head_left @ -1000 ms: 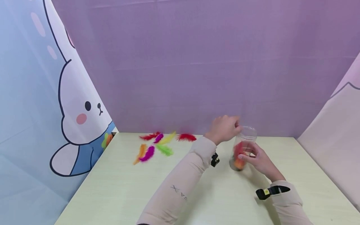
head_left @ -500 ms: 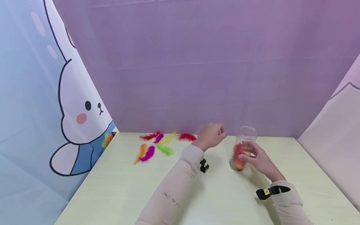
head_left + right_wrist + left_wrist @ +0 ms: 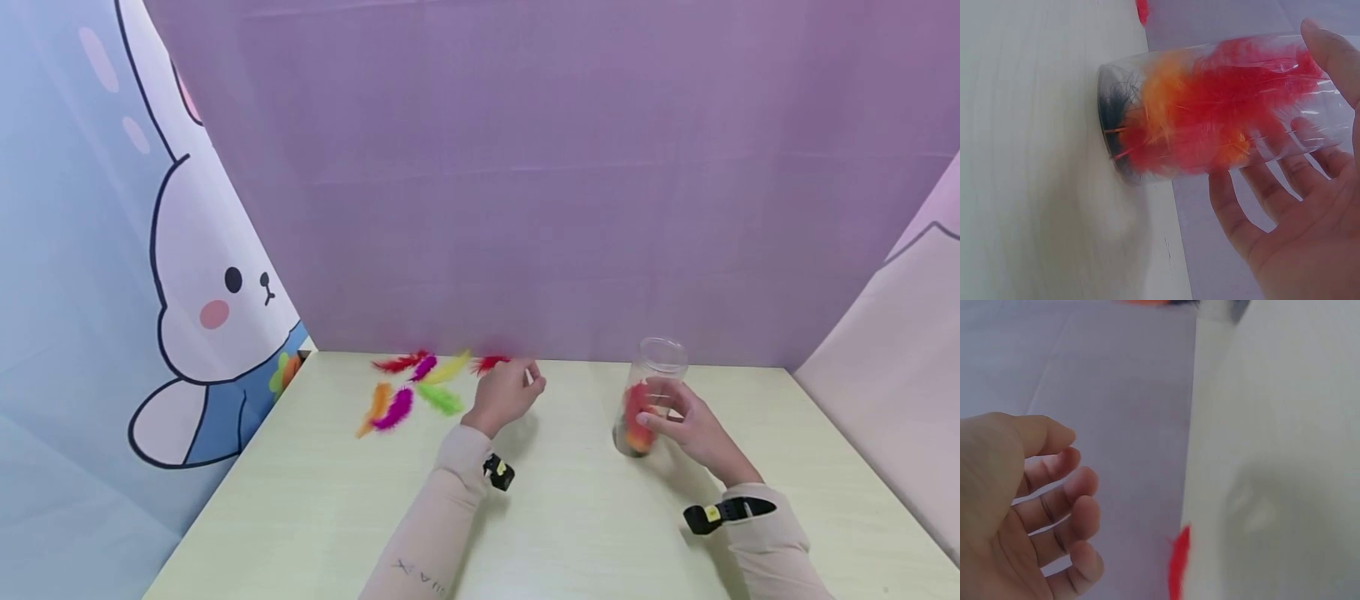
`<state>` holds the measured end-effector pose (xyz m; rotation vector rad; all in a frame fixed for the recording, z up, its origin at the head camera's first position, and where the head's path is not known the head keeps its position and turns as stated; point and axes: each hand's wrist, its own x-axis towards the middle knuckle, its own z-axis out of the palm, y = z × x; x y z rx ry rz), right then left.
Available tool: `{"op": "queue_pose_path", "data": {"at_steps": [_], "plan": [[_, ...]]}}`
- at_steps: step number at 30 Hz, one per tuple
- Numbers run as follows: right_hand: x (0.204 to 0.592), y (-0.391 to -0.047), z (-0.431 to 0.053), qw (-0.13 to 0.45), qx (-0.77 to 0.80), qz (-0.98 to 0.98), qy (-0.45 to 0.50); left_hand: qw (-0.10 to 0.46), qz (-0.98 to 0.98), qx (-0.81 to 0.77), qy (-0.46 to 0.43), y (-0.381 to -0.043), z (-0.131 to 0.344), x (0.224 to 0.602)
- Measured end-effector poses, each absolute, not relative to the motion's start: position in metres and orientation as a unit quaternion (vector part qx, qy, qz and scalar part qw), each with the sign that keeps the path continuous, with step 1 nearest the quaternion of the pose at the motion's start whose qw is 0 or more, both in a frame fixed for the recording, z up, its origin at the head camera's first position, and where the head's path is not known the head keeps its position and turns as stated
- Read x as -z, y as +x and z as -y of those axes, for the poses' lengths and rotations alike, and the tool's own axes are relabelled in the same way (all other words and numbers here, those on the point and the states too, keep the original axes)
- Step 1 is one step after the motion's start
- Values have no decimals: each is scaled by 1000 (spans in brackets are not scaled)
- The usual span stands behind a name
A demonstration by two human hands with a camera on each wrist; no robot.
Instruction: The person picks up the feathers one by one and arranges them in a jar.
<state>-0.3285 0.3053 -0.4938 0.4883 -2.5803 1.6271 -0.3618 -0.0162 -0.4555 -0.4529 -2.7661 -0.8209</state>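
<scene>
In the head view, my right hand (image 3: 686, 429) grips a clear plastic jar (image 3: 651, 367), standing upright on the table, with thumb and fingers around its side. Red and orange feathers (image 3: 1210, 103) and some dark ones at the bottom show through its wall in the right wrist view. My left hand (image 3: 504, 393) hovers over the table by a red feather (image 3: 489, 363), overlapping its right part in the head view. In the left wrist view, its fingers are loosely bent with nothing between them, and the red feather (image 3: 1177, 565) lies at the table's far edge.
Left of my left hand lie loose feathers: a red one (image 3: 400, 362), a yellow one (image 3: 450, 367), a green one (image 3: 440, 399), an orange one (image 3: 377, 407) and two magenta ones (image 3: 395, 411). A purple curtain (image 3: 480, 183) hangs behind the pale table (image 3: 585, 517).
My left hand has moved left and down from beside the jar's mouth to the red feather at the back edge. My right hand and the jar have stayed in place.
</scene>
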Motion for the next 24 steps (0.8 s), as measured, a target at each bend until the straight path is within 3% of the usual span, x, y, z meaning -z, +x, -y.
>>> {"op": "queue_pose_path", "data": {"at_steps": [11,24], "plan": [[492,-327,-305,20,-525,837,152,76,953,282,-79,-357,76,482],[489,-325,-304,19,-525,837,151,87,949,301,-17,-353,125,483]]}}
